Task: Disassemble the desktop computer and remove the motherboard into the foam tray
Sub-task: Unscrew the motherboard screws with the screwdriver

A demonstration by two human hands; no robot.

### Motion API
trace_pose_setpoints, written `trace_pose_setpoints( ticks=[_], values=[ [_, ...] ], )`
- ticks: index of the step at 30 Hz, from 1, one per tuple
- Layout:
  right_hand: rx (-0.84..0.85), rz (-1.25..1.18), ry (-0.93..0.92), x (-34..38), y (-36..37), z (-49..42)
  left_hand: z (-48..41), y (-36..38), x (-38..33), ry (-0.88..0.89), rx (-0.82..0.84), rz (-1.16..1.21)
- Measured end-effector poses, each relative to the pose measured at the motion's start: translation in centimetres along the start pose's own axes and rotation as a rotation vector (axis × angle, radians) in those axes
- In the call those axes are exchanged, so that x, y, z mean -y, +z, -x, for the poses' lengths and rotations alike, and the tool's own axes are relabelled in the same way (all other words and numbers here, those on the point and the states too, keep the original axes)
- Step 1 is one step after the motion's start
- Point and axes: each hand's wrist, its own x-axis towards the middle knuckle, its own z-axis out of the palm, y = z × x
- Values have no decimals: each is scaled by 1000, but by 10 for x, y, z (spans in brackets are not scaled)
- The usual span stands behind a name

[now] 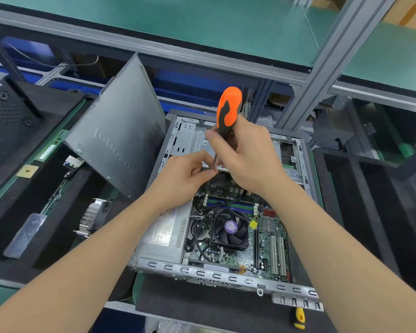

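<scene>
Over the open case (216,276), its side panel (120,140) off, the right hand (245,159) grips the screwdriver (227,109), the left hand (185,176) pinches its shaft, and the motherboard (269,246) sits inside, not yet freed.

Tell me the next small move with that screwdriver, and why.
Probably turn the screwdriver to loosen a screw at the far edge of the motherboard, which still sits in the case. The right hand grips its orange handle and the left hand pinches the shaft, steadying it. The tip itself is hidden.
</scene>
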Motion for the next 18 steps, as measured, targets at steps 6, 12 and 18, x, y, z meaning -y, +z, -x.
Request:
trace_pose_setpoints(
  ticks=[6,12,18],
  values=[
    [6,-15,8,-1,0,0,0,-1,0,0,6,-7],
    [20,-26,19,0,0,1,0,-1,1,-3,10,8],
    [85,-69,39,-3,-3,1,0,-1,3,2,18,35]
  ],
)
